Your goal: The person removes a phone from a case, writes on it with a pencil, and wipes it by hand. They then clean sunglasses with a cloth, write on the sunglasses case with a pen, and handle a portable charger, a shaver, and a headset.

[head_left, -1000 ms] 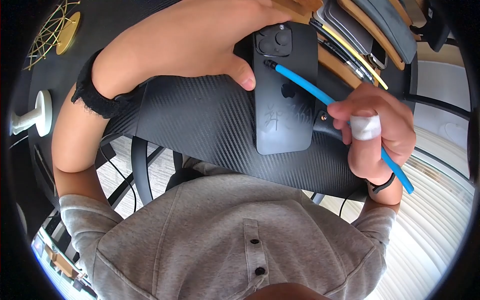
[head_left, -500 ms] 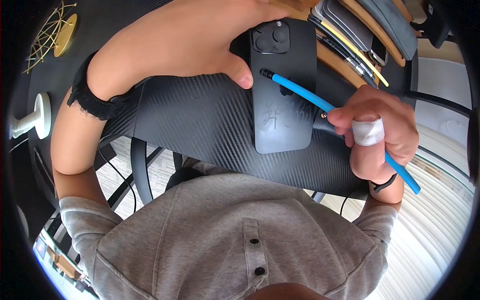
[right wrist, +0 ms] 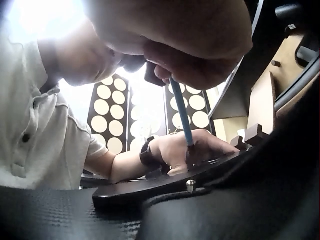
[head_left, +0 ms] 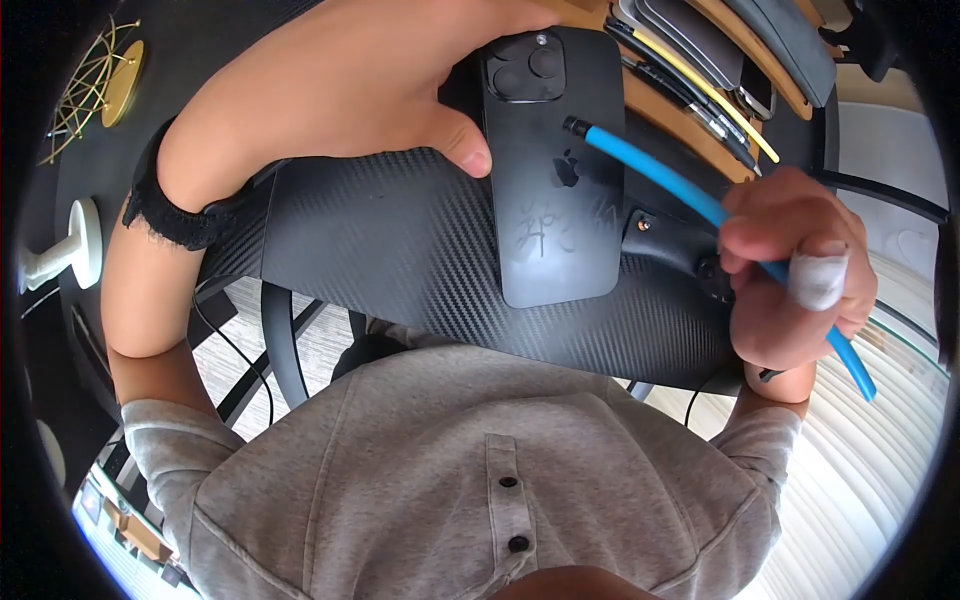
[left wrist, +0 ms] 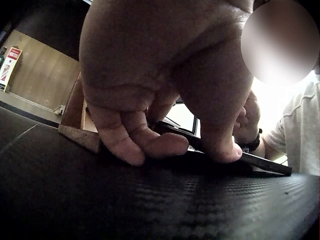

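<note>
The dark phone [head_left: 560, 260] lies camera side up near the front edge of the bench [head_left: 390, 240]. The left hand [head_left: 350, 85] has its fingers loosely bent, unclenched, its thumb touching the phone's left side. The right hand's [head_left: 800, 270] fingers grasp a blue stick [head_left: 655, 175], slanting, black tip over the phone; contact is unclear. Pens [head_left: 690, 105] lie beyond the phone's right side.

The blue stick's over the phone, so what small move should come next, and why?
I'd probably ease the right hand toward the shirt, bringing the black tip of the blue stick to the marks on the phone. The tip appears above them, near the logo, and the left hand's thumb lies at the phone's edge, which may help steady it.
</note>
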`<state>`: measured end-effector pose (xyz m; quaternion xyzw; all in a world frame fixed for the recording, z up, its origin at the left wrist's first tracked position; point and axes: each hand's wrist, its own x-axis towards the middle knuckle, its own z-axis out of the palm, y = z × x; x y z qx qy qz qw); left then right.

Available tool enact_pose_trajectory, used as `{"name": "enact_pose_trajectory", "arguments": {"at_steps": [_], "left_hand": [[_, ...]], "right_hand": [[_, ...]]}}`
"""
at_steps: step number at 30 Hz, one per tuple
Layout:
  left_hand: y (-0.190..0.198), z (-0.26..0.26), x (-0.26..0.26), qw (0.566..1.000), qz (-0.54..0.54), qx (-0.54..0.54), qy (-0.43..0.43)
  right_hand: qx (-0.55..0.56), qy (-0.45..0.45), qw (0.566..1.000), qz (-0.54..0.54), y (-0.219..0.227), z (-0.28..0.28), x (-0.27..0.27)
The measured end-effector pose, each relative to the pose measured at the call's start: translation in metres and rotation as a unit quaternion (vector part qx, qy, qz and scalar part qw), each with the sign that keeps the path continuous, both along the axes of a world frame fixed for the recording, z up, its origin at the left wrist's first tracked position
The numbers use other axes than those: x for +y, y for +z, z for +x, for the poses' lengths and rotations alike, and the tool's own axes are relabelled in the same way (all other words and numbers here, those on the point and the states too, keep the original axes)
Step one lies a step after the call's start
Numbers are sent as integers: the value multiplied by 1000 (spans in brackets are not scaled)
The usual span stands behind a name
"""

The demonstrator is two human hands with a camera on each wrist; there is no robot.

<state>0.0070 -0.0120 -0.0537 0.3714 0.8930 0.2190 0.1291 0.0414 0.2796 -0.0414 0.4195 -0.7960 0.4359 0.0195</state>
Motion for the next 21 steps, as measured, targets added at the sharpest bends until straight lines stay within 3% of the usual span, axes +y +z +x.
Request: {"name": "enact_pose_trajectory", "arguments": {"at_steps": [21], "left_hand": [[2, 0, 1, 1000, -13, -15, 9]], "right_hand": [[32, 18, 999, 15, -8, -5, -8]]}}
